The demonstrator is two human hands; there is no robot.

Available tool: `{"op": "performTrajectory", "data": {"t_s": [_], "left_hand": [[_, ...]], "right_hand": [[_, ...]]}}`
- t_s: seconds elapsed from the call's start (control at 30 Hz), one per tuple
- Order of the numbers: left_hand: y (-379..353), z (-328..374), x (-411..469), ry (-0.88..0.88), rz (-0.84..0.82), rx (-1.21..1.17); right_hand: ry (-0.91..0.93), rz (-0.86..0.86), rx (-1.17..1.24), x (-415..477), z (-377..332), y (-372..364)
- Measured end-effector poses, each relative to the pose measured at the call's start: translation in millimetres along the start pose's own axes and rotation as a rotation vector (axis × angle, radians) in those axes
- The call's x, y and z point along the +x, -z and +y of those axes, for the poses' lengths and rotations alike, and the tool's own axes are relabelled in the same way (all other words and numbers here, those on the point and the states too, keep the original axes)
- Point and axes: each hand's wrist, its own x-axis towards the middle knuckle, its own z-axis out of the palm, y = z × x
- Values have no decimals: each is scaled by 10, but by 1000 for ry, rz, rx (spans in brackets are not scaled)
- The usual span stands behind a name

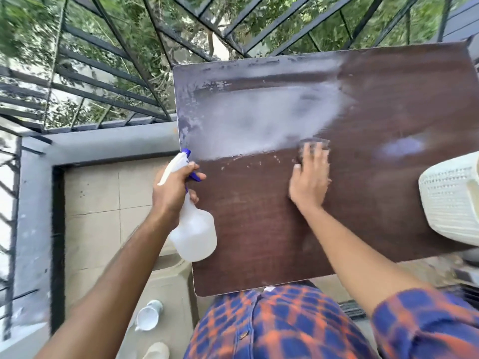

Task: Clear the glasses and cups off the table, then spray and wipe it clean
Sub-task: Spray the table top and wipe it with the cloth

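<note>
Left hand [173, 193] grips spray bottle [193, 229]; right hand [309, 177] flat, mostly hiding blurred sponge [315, 144]

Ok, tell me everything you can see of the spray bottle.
The spray bottle is translucent white plastic with a rounded body, a white spray head and a blue trigger and nozzle tip. It hangs in the air at the table's left edge, tilted, nozzle aimed over the tabletop. The left hand wraps its neck, a finger by the trigger. Any liquid level is unclear. Nothing else touches it.
</note>
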Motion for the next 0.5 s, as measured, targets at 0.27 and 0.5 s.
{"op": "performTrajectory", "data": {"t_s": [0.27, 0.5], "left_hand": [[259, -226, -513, -71, 152, 6], [222, -664, -926, -49, 217, -5]], "right_hand": [[813, -372, 32, -1134, -1392, -453], [1178, -442, 49, -981, -150, -193]]}}
